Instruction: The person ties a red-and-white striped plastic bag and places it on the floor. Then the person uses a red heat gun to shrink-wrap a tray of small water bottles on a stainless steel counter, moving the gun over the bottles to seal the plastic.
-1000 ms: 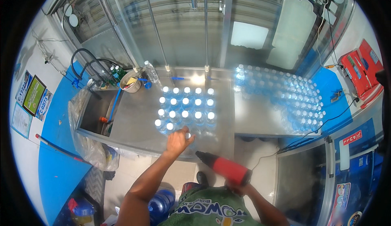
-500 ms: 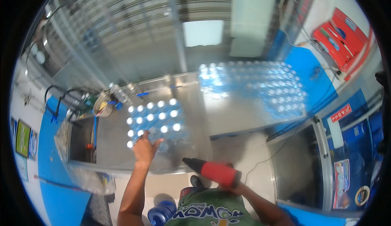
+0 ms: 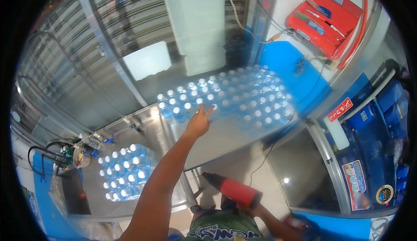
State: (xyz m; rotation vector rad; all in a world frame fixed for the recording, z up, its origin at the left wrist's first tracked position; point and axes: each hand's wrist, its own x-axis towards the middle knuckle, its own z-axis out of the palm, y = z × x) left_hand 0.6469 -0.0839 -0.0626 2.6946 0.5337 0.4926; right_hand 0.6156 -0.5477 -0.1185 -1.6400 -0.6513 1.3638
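My left hand reaches forward over the steel table, its fingers closed around the top of a small clear water bottle with a white cap. That bottle stands at the near edge of a group of similar bottles. My right hand is low near my body, wrapped round a red heat gun whose black nozzle points up and left. To the left, a second block of capped bottles stands upright on the steel sink counter.
More bottles fill the table's right side. A cable runs past the table's right corner. A glass-door cabinet stands at right, and an open red case lies at far right. Taps line the sink's back.
My left hand has moved from the sink-counter bottles to the bottles on the right table. The view has swung right. My right hand keeps holding the heat gun.
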